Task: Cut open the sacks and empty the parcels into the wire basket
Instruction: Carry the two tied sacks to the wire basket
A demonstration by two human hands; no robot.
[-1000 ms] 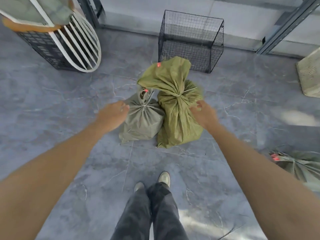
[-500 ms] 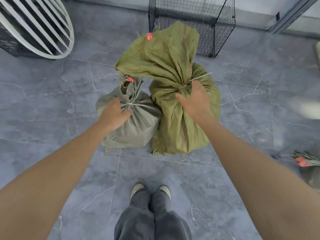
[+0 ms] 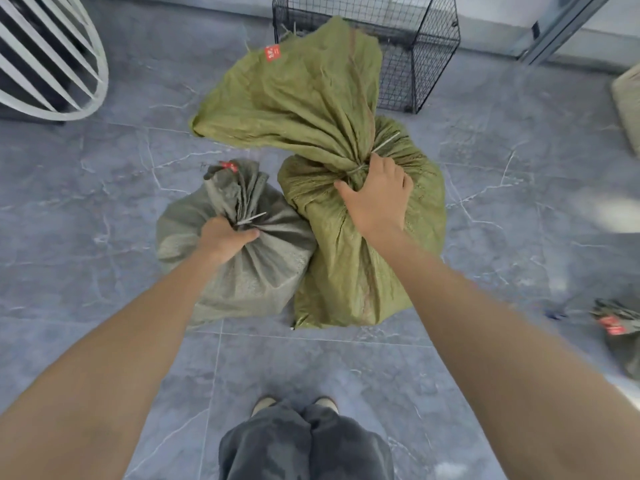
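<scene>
Two tied sacks upright on the tiled floor, side by side and touching, just ahead of the person's shoes
- olive sack: larger, on the right, loose top flopped back against the wire basket standing behind it; neck cinched with a pale tie, red tag near the top edge
- grey sack: smaller, on the left, also tied at the neck, red tag at its tip
- right hand: fingers curled round the olive sack's neck at the tie, gripping
- left hand: clenched on the grey sack's neck just under its tie
- both sacks uncut
- third sack lying at the right edge, well apart
- white slatted frame top left
</scene>
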